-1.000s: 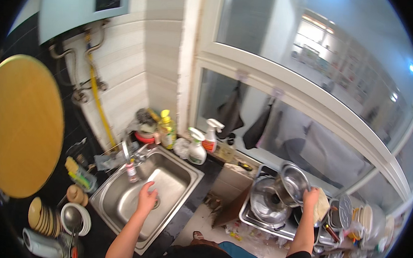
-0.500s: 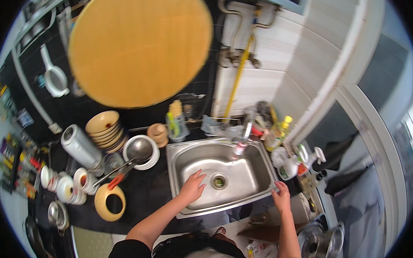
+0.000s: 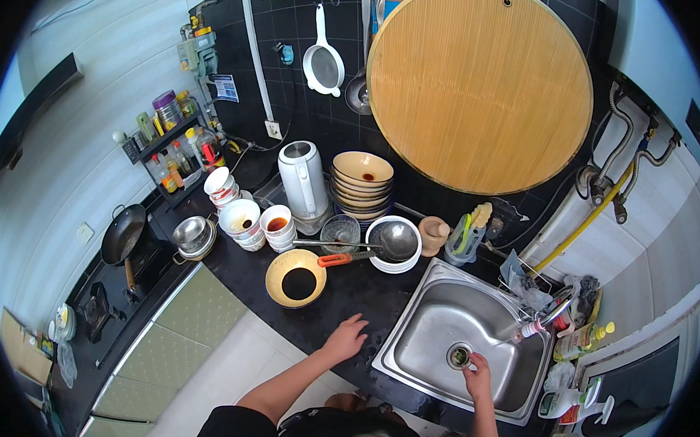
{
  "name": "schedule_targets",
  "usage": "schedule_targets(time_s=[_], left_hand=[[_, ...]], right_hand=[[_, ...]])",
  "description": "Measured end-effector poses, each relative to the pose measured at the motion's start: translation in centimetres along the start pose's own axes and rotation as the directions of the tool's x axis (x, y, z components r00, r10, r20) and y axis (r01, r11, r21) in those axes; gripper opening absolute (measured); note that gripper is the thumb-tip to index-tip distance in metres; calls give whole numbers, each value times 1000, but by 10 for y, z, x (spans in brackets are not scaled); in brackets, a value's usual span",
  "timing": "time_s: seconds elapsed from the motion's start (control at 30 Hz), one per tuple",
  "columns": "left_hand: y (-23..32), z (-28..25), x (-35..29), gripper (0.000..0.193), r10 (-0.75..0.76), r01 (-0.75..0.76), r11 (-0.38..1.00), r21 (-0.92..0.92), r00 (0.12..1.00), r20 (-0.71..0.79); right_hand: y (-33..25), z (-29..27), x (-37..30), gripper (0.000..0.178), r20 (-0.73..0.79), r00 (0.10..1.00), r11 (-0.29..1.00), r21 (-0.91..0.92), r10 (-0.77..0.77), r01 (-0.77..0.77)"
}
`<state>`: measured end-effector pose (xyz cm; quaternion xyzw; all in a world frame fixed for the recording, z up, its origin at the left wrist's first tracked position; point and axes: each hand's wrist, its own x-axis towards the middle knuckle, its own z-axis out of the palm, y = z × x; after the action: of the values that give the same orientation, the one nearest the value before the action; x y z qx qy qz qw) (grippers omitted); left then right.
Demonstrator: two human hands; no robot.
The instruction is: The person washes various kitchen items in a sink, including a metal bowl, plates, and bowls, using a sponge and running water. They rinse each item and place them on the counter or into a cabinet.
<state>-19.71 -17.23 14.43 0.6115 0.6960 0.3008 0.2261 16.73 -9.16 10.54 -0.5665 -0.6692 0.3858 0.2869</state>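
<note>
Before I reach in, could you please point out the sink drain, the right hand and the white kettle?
Sink drain [image 3: 459, 355], head view: middle of the drain.
Right hand [image 3: 478, 375], head view: middle of the hand.
White kettle [image 3: 300, 181], head view: side of its body.

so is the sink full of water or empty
Looks empty of water: the sink shows bare metal with no pool, though green scraps sit in the drain.

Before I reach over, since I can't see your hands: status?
Left hand open over counter. Right hand over sink, by drain. Green scraps in drain. Yellow bowl beyond left hand.
</note>
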Motion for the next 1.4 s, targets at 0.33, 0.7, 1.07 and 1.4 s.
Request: schedule_targets(time_s=[0.33, 0.7, 1.07, 1.4], left_hand=[[-25, 3, -50, 38, -179, 185, 982, 28, 974, -140], [-44, -15, -23, 37, -97, 102, 995, 18, 977, -188], [-71, -70, -11, 37, -112, 111, 994, -16, 974, -197], [-87, -86, -27, 37, -103, 104, 995, -10, 963, -247]], right_hand=[[51, 15, 7, 36, 120, 993, 1000, -16, 0, 2], [89, 31, 25, 39, 112, 980, 984, 51, 164, -170], [24, 74, 59, 40, 148, 974, 968, 159, 172, -195], [30, 104, 72, 43, 151, 987, 993, 90, 62, -76]])
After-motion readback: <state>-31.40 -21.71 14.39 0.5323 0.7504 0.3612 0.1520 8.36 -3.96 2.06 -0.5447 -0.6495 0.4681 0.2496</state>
